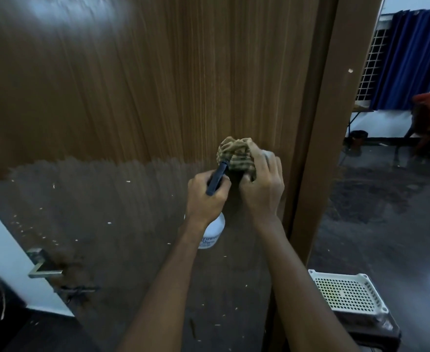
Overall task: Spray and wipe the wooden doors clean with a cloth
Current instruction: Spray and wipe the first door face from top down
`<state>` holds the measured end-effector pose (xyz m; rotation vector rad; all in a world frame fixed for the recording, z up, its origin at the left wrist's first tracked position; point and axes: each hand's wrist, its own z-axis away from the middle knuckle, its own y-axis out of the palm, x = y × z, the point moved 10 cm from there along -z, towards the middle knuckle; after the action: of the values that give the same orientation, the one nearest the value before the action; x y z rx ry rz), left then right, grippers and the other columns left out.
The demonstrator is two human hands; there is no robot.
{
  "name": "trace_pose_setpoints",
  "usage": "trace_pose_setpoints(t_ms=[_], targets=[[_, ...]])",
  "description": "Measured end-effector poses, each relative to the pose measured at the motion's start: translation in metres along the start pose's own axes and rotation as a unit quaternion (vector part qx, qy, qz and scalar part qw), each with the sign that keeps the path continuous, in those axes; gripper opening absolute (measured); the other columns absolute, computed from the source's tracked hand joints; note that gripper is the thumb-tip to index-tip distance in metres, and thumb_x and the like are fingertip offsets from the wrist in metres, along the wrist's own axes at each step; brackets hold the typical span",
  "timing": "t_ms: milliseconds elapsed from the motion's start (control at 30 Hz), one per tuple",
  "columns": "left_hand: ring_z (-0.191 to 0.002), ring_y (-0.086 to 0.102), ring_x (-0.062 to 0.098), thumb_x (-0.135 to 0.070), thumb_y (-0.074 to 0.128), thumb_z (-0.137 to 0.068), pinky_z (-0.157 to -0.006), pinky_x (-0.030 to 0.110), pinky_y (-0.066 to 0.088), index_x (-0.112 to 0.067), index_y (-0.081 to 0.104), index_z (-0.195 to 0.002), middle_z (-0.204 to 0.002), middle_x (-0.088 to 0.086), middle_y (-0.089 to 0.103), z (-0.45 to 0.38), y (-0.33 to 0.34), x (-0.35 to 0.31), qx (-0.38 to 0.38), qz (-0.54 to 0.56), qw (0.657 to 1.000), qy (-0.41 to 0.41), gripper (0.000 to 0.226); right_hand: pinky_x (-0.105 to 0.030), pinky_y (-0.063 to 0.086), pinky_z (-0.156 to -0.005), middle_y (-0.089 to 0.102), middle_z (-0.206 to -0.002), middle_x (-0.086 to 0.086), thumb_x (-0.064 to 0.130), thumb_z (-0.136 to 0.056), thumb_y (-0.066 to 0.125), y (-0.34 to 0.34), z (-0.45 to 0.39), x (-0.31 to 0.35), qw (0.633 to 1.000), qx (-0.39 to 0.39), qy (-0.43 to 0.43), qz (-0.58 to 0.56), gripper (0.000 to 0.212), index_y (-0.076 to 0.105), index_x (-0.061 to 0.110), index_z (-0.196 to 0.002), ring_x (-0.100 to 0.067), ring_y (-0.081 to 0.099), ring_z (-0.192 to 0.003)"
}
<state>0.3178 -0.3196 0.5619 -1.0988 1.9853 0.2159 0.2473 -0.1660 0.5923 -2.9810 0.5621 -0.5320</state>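
Note:
A brown wooden door [132, 97] fills most of the head view; its lower half is duller and flecked with pale specks. My left hand [206, 196] grips a spray bottle by its dark blue head, and the white bottle body [213, 233] hangs below my wrist. My right hand [262, 186] holds a bunched checked cloth [236, 154] right in front of the spray nozzle, close to the door's right edge. Whether the cloth touches the door I cannot tell.
A metal door handle [45, 266] sticks out at the lower left. The door frame [328, 123] stands right of my hands. A white perforated basket [348, 292] rests on a dark stool at the lower right. Beyond lie a dark floor, blue curtains [411, 54] and a red object.

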Motion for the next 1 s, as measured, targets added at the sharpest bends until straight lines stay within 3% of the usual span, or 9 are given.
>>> trace_pose_setpoints(t_ms=[133, 233, 433, 500, 567, 633, 700, 867, 1000], targets=[[-0.051, 0.048, 0.037, -0.017, 0.06, -0.092, -0.049, 0.046, 0.035, 0.0, 0.053, -0.063, -0.055, 0.016, 0.051, 0.004, -0.018, 0.006, -0.019, -0.008, 1.0, 0.002, 0.034, -0.034, 0.053, -0.063, 0.062, -0.101, -0.008, -0.006, -0.093, 0.06, 0.011, 0.06, -0.006, 0.999, 0.026, -0.021, 0.009, 0.035, 0.075, 0.009, -0.12, -0.018, 0.052, -0.086], [-0.05, 0.047, 0.038, -0.019, 0.06, -0.091, -0.049, 0.046, 0.035, -0.001, 0.054, -0.063, -0.055, 0.017, 0.052, 0.008, -0.032, 0.014, -0.027, -0.016, 0.999, -0.005, 0.033, -0.031, 0.054, -0.062, 0.06, -0.104, -0.012, -0.007, -0.088, 0.065, 0.016, 0.061, 0.003, 0.997, 0.053, -0.051, 0.005, 0.036, 0.075, 0.009, -0.118, -0.02, 0.052, -0.089], [-0.051, 0.046, 0.042, -0.017, 0.061, -0.095, -0.047, 0.048, 0.034, 0.0, 0.051, -0.063, -0.056, 0.02, 0.05, 0.009, -0.048, 0.023, -0.037, -0.034, 0.998, -0.023, 0.037, -0.02, 0.045, -0.068, 0.062, -0.1, -0.011, -0.011, -0.085, 0.056, 0.016, -0.005, 0.019, 0.999, -0.037, -0.022, 0.0, 0.045, 0.076, 0.011, -0.117, -0.02, 0.052, -0.086], [-0.048, 0.043, 0.035, -0.015, 0.061, -0.094, -0.046, 0.042, 0.031, -0.005, 0.048, -0.061, -0.053, 0.014, 0.047, 0.008, -0.053, 0.023, -0.041, -0.048, 0.998, -0.02, 0.037, -0.025, 0.048, -0.065, 0.059, -0.096, -0.011, -0.007, -0.09, 0.058, 0.027, 0.032, 0.021, 0.999, -0.005, -0.043, -0.003, 0.037, 0.076, 0.009, -0.117, -0.019, 0.05, -0.083], [-0.044, 0.037, 0.019, -0.011, 0.062, -0.093, -0.046, 0.03, 0.027, -0.02, 0.043, -0.057, -0.048, -0.003, 0.042, 0.008, -0.057, 0.019, -0.043, -0.07, 0.997, -0.002, 0.041, -0.032, 0.05, -0.061, 0.058, -0.093, -0.01, 0.002, -0.099, 0.055, 0.036, 0.075, 0.022, 0.997, 0.045, -0.063, 0.001, 0.027, 0.077, 0.009, -0.115, -0.018, 0.048, -0.08], [-0.044, 0.036, 0.014, -0.01, 0.062, -0.092, -0.048, 0.022, 0.026, -0.027, 0.038, -0.057, -0.048, -0.007, 0.038, 0.009, -0.06, 0.018, -0.038, -0.085, 0.996, 0.008, 0.045, -0.035, 0.051, -0.06, 0.059, -0.093, -0.009, 0.006, -0.101, 0.052, 0.041, 0.092, 0.022, 0.996, 0.075, -0.047, -0.006, 0.027, 0.077, 0.009, -0.112, -0.018, 0.049, -0.081], [-0.044, 0.035, 0.014, -0.013, 0.062, -0.091, -0.048, 0.022, 0.025, -0.023, 0.038, -0.058, -0.048, -0.006, 0.037, 0.01, -0.065, 0.02, -0.035, -0.09, 0.995, 0.007, 0.042, -0.033, 0.051, -0.062, 0.061, -0.097, -0.011, 0.004, -0.097, 0.057, 0.042, 0.074, 0.027, 0.997, 0.063, -0.027, -0.022, 0.025, 0.076, 0.009, -0.112, -0.019, 0.05, -0.083], [-0.045, 0.036, 0.016, -0.018, 0.061, -0.093, -0.048, 0.026, 0.025, -0.02, 0.041, -0.059, -0.049, -0.002, 0.04, 0.013, -0.077, 0.03, -0.033, -0.092, 0.995, 0.003, 0.04, -0.02, 0.045, -0.066, 0.059, -0.096, -0.01, -0.011, -0.087, 0.057, 0.043, 0.016, 0.045, 0.999, -0.028, 0.004, -0.023, 0.044, 0.076, 0.011, -0.119, -0.018, 0.05, -0.083], [-0.045, 0.035, 0.015, -0.014, 0.06, -0.094, -0.049, 0.025, 0.025, -0.017, 0.041, -0.059, -0.05, -0.003, 0.039, 0.014, -0.09, 0.035, -0.034, -0.082, 0.996, 0.003, 0.04, -0.033, 0.049, -0.063, 0.058, -0.094, -0.009, -0.006, -0.093, 0.064, 0.056, 0.082, 0.046, 0.999, 0.013, -0.024, -0.021, 0.031, 0.076, 0.011, -0.116, -0.02, 0.048, -0.079]])
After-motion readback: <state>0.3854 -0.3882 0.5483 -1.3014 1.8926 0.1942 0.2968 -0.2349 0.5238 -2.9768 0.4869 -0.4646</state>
